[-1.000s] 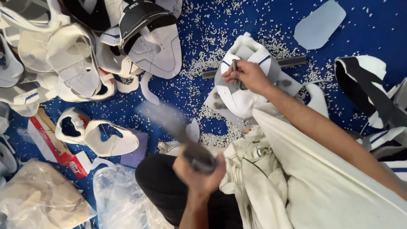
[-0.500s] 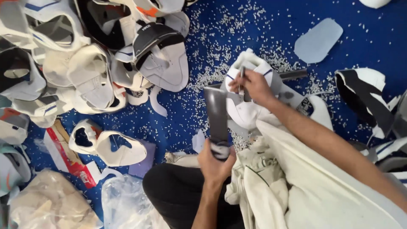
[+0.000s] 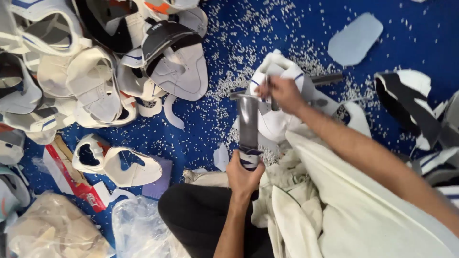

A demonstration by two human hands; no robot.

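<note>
Hands on hammer (image 3: pixel 248 125) — white shoe upper (image 3: pixel 275 102)

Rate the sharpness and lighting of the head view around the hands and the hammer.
Head view: even, soft light with no hard shadows or glare; the left hand gripping the hammer is fairly sharp, the right hand on the white shoe upper is slightly smeared, and the white pellets on the blue floor stay distinct.

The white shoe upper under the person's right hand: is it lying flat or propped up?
Propped up: the white shoe upper is draped over a dark metal bar.
</note>
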